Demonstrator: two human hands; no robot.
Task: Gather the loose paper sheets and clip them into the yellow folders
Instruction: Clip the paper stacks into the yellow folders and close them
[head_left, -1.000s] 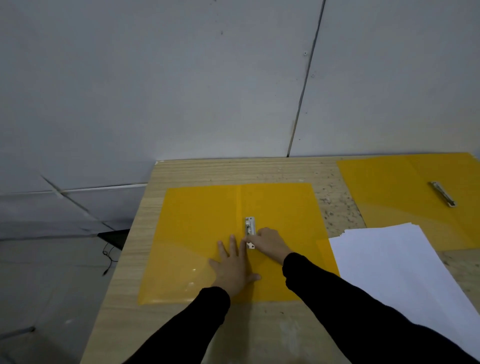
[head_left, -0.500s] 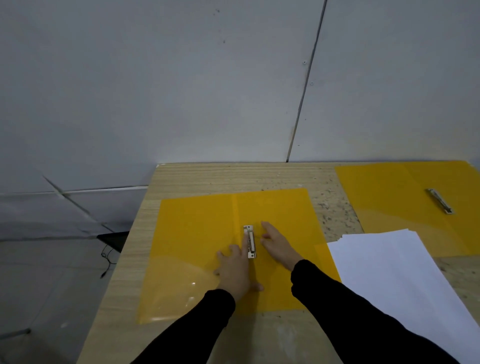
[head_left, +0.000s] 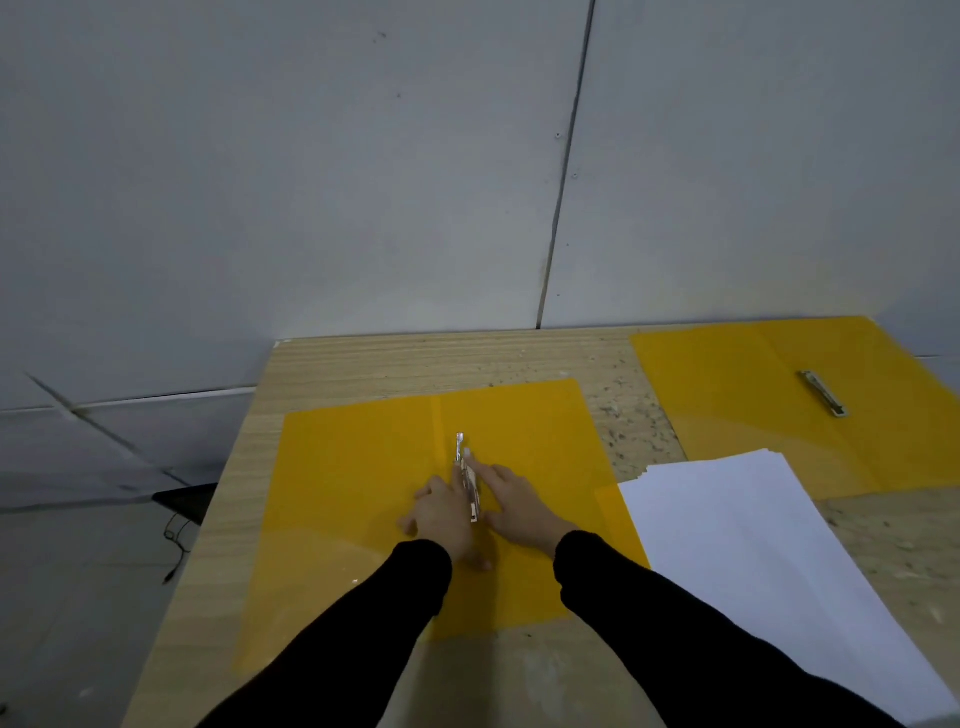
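**Both hands at the near folder's clip**

Two yellow folders lie open on the wooden table (head_left: 363, 358), and the action is at the near folder (head_left: 353, 483), flat in front of the person. Its metal clip (head_left: 464, 457) sits on the centre fold. The long axis runs straight away from the person toward the grey wall (head_left: 311, 182), and the far end looks lifted a little off the plastic.

The left hand (head_left: 441, 514) is spread flat on the folder, fingers straight, pressing just left of the clip. The right hand (head_left: 519, 506) comes in from the other side with the forefinger stretched along the clip, its tip touching the raised end. The fingers are straight: a touch, not a clasp. Both arms are in black sleeves (head_left: 363, 623).

Off to the right, the far folder (head_left: 727, 410) carries the second clip (head_left: 823, 393), lying flat and slanted from far-left to near-right. One stack of white paper sheets (head_left: 753, 545) lies near the right hand, overlapping the near folder's right edge and the far folder's near edge. The clips are too small to tell whether either carries writing.
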